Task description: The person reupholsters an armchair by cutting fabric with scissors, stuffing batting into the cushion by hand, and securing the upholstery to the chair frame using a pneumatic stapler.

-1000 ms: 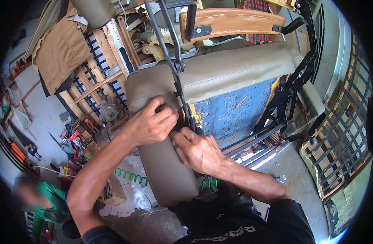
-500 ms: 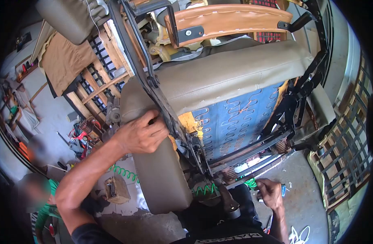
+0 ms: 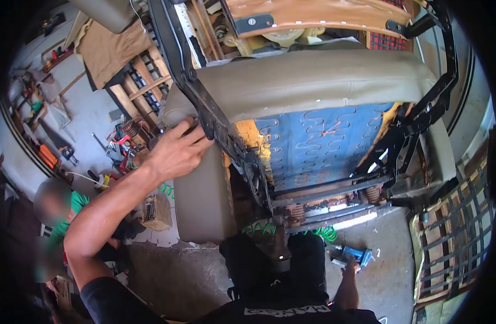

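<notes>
A car seat with grey-beige upholstery stands tipped up before me, its underside facing me. Blue backing cloth and wavy springs show there, with yellow foam at the side. My left hand is curled over the left cushion edge, against the black metal frame; its fingertips are partly hidden. Low on the right, my right hand is closed around the handle of a blue staple gun close to the floor. A green coiled hose lies beside the gun.
An orange-brown panel spans the frame's top. A webbed wooden frame leans at right. On the left are a wooden box, red tools and a person in a green sleeve.
My right hand has moved down and closed on the blue staple gun, which now shows more fully. My left hand stays at the seat edge. The view has shifted.
</notes>
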### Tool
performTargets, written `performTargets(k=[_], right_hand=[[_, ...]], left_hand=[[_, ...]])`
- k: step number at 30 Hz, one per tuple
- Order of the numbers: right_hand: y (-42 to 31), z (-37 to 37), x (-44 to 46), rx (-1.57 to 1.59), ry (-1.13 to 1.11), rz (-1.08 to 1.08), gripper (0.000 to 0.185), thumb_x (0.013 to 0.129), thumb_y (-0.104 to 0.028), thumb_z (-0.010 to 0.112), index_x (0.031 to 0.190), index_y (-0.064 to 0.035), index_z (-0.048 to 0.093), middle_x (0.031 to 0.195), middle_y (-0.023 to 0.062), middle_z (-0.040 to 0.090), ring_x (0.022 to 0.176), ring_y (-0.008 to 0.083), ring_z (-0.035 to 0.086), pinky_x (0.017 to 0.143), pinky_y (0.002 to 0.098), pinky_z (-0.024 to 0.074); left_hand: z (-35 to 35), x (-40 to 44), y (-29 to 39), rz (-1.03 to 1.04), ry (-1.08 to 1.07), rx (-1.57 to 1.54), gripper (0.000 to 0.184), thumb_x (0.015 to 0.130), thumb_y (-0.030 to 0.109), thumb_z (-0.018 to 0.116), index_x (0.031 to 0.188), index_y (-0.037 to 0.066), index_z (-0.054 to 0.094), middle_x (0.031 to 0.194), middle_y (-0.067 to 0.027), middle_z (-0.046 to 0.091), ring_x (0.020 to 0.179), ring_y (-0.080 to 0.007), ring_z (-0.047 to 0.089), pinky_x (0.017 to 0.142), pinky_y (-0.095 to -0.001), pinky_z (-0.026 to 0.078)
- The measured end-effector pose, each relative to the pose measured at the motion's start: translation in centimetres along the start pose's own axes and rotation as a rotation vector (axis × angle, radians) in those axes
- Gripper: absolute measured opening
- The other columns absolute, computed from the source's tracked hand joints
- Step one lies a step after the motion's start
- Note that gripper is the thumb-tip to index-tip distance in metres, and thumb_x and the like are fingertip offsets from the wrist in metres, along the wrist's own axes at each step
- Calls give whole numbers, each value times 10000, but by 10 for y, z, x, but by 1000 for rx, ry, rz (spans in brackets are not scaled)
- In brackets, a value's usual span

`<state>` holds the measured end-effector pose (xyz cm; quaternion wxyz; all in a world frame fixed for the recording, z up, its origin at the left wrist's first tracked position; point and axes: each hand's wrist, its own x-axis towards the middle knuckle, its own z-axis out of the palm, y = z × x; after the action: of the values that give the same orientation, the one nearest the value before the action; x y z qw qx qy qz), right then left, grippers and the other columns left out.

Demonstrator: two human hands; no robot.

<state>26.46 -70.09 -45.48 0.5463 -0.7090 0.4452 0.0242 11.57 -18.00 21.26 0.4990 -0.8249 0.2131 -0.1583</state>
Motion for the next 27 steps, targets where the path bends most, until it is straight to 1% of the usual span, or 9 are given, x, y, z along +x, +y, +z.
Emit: performTargets(k=[1, 3, 6, 14, 17, 20, 22, 25, 27], right_hand=[[-4, 2, -4, -15, -33, -12, 766, 783, -580, 760, 1171, 63, 606, 988, 174, 709, 688, 298, 677, 616, 389, 577], [-14, -3, -11, -32, -87, -37, 780, 773, -597, 773, 1141, 72, 612, 1044, 171, 699, 749, 292, 679, 661, 373, 579], [-12, 6, -3, -75, -60, -54, 705, 804, -576, 737, 1105, 52, 629, 1034, 184, 699, 789, 306, 675, 706, 392, 565], [18, 21, 25, -212, 112, -99, 538, 887, -522, 640, 1010, 1, 672, 1008, 221, 699, 897, 342, 663, 826, 443, 528], [42, 34, 43, -331, 258, -164, 494, 918, -502, 604, 974, -19, 689, 998, 235, 699, 938, 355, 659, 871, 462, 513], [71, 57, 75, -729, 632, -337, 464, 949, -481, 567, 938, -38, 705, 988, 249, 699, 978, 368, 654, 916, 481, 499], [80, 75, 90, -843, 725, -386, 455, 970, -468, 543, 915, -51, 716, 982, 258, 699, 1005, 377, 651, 946, 494, 490], [68, 73, 76, -105, 149, -370, 373, 879, -392, 701, 864, -28, 621, 822, 98, 652, 716, 270, 608, 626, 427, 503], [42, 69, 53, 71, 12, -186, 367, 875, -389, 702, 870, -30, 623, 814, 93, 639, 712, 266, 600, 623, 428, 501]], left_hand=[[-3, 1, 1, -12, -10, 16, 259, 790, 199, 651, 951, 49, 788, 1226, -10, 622, 1249, -217, 508, 1063, -444, 394], [-11, 2, 8, -81, -101, -39, 445, 771, 146, 649, 1202, 63, 722, 1209, -16, 644, 1207, -195, 566, 1047, -433, 402], [-11, 2, 15, -129, -127, -5, 422, 784, 161, 645, 1189, 77, 728, 1176, -10, 645, 1207, -197, 566, 1039, -447, 403], [-9, 4, 29, -213, -189, 6, 446, 773, 164, 649, 1204, 68, 715, 1280, -49, 625, 1287, -237, 539, 1030, -483, 404], [-9, 0, 31, -272, -157, 7, 450, 787, 169, 653, 1224, 73, 705, 1269, -44, 637, 1273, -202, 548, 1019, -511, 390], [-10, 4, 34, -294, -131, 40, 443, 788, 174, 662, 1217, 74, 707, 1256, -46, 643, 1242, -192, 563, 996, -512, 396], [-9, 5, 34, -285, -105, 26, 429, 783, 166, 664, 1199, 72, 711, 1235, -51, 644, 1212, -199, 576, 978, -508, 407], [-10, 8, 34, -288, -71, 17, 402, 777, 139, 660, 1169, 64, 715, 1194, -48, 644, 1199, -203, 578, 981, -488, 418], [-8, 10, 35, -282, -57, 26, 405, 774, 140, 662, 1168, 61, 714, 1195, -47, 643, 1210, -206, 571, 996, -493, 415]])
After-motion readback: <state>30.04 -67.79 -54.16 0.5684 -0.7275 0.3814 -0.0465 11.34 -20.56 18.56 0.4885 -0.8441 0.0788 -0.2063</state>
